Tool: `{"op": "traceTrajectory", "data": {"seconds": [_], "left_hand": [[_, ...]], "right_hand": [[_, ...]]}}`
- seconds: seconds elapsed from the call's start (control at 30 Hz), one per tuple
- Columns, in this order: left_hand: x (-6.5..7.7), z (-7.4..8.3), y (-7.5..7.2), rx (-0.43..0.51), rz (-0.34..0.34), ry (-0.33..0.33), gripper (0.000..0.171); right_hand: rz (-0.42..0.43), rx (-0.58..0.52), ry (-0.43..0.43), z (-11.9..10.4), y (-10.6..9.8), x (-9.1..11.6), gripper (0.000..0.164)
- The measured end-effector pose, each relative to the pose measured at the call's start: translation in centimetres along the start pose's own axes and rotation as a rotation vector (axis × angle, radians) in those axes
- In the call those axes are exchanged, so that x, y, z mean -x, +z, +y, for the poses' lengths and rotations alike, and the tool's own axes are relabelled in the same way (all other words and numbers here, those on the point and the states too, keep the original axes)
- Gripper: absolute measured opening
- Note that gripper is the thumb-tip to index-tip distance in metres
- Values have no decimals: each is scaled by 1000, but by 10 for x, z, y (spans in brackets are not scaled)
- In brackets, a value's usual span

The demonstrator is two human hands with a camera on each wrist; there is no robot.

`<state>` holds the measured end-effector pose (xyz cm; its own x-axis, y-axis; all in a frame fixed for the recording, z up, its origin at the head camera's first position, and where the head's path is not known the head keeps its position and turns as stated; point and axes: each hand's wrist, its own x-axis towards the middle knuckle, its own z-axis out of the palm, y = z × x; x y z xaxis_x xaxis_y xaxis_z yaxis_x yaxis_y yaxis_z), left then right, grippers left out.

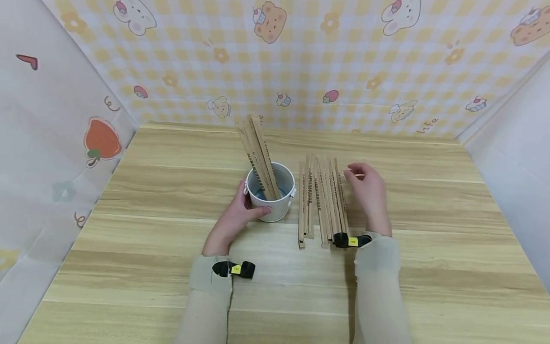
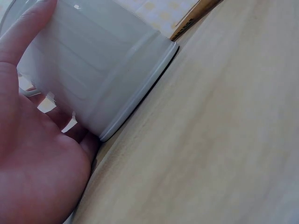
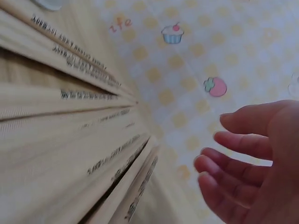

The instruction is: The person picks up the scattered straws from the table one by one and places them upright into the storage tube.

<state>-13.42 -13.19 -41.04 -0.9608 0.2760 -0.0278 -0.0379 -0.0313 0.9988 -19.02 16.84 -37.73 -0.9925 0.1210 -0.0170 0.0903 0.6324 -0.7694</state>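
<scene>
A small white metal bucket (image 1: 280, 208) stands on the table, and my left hand (image 1: 232, 219) grips its left side. In the left wrist view my thumb (image 2: 29, 32) lies along the bucket wall, while the other fingers reach behind it. Several long sticks in brown printed paper wrappers (image 1: 259, 160) lean out of the bucket toward the back left. More paper-wrapped sticks (image 1: 321, 203) lie side by side to the right of the bucket. Just right of that row, my right hand (image 1: 370, 190) hovers with loosely bent fingers and holds nothing.
The wood-grain table (image 1: 434, 229) meets a yellow checked cloth backdrop (image 1: 301, 62) at its far edge. Pale side panels (image 1: 515, 119) rise at left and right. A black camera band (image 1: 234, 269) circles each wrist.
</scene>
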Motion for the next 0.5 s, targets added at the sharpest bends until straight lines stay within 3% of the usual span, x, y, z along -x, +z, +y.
{"op": "traceTrajectory", "data": {"seconds": [0.3, 0.5], "left_hand": [[5, 14, 4, -9, -3, -2, 92], [5, 14, 4, -3, -1, -7, 91]], "right_hand": [[-202, 114, 50, 11, 6, -2, 53], [-255, 195, 45, 13, 14, -3, 54]]}}
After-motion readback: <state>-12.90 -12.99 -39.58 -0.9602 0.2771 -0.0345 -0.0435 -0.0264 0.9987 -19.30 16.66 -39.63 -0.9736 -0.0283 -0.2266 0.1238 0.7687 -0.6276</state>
